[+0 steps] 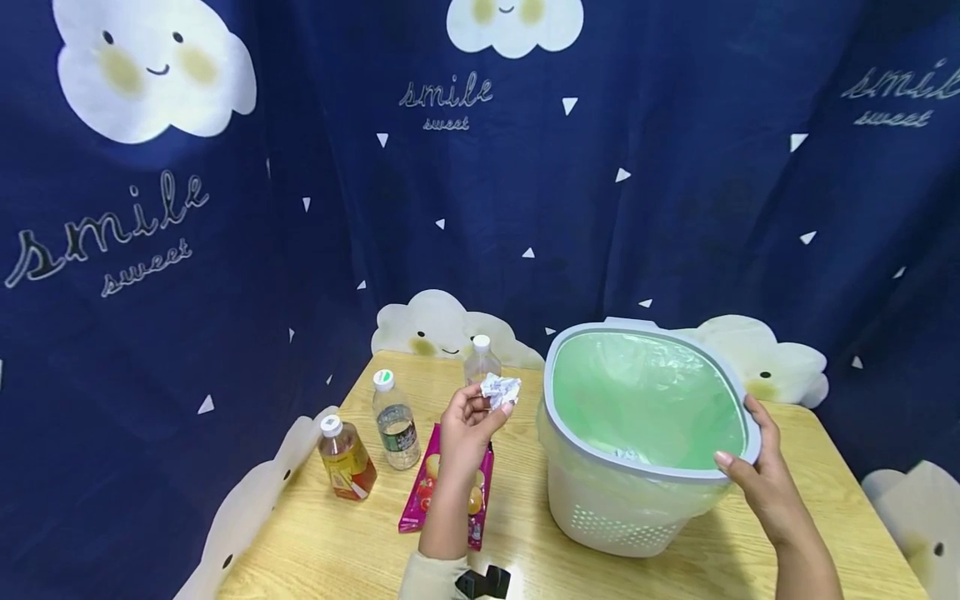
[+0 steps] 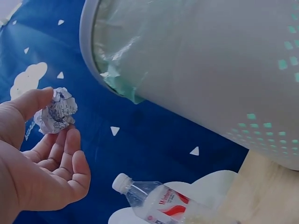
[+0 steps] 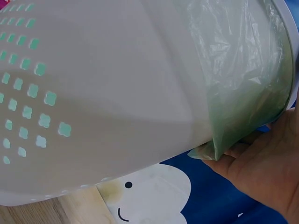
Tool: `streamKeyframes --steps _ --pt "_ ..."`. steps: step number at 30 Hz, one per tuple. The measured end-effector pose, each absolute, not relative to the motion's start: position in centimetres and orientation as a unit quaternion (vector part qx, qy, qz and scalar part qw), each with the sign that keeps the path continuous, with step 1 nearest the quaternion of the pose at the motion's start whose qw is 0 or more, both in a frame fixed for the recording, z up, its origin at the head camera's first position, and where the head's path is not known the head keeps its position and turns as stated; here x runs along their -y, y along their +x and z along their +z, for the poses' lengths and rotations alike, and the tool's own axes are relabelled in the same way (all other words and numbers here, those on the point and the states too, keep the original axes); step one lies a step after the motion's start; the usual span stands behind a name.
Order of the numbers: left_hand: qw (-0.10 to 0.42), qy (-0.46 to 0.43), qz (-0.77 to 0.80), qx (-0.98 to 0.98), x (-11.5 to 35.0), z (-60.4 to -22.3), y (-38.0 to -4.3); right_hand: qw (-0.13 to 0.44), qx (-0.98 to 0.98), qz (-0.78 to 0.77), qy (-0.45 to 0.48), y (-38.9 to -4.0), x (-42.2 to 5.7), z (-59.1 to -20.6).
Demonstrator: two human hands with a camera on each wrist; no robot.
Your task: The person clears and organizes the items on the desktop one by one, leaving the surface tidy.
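Observation:
My left hand [image 1: 468,429] pinches a crumpled ball of paper [image 1: 500,392] between thumb and fingertips, left of the trash bin and above the table. In the left wrist view the paper ball [image 2: 57,111] shows printed marks. My right hand [image 1: 765,479] grips the grey rim of the trash bin [image 1: 626,554] at its right side, thumb on top. A green plastic bag [image 1: 637,383] lines the bin and folds over its rim. Some crumpled paper [image 1: 626,455] lies inside. The right wrist view has the right hand [image 3: 266,163] at the bag's folded edge, some fingers hidden behind it.
Left on the wooden table [image 1: 300,550] stand a bottle of amber drink [image 1: 348,462] and a clear bottle with a green-marked cap [image 1: 396,425]. Another clear bottle [image 1: 482,360] is behind the left hand. A purple snack packet [image 1: 420,500] lies under the left forearm. Dark blue curtains [image 1: 487,208] surround the table.

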State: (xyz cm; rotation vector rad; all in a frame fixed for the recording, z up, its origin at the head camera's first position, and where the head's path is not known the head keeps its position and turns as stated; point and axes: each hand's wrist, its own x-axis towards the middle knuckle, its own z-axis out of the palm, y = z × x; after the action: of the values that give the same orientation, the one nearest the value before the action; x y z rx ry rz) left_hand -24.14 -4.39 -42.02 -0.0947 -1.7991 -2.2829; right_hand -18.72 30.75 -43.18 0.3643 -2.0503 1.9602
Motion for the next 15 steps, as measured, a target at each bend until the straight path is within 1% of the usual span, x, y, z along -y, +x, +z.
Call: streamKeyframes --steps 7,11,15 --pt "0.094 -0.048 -0.775 0.624 4.7 -41.1 -24.5 0.146 0.702 0.685 0.13 -18.6 -30.9 -43.3" --pt "0.094 -0.068 -0.768 0.63 4.7 -40.1 -24.6 0.146 0.704 0.682 0.133 -18.6 -30.9 -43.3" --pt "0.09 -0.092 -0.757 0.641 4.5 -37.3 -23.7 0.142 0.717 0.67 0.129 -18.7 -30.9 -43.1"
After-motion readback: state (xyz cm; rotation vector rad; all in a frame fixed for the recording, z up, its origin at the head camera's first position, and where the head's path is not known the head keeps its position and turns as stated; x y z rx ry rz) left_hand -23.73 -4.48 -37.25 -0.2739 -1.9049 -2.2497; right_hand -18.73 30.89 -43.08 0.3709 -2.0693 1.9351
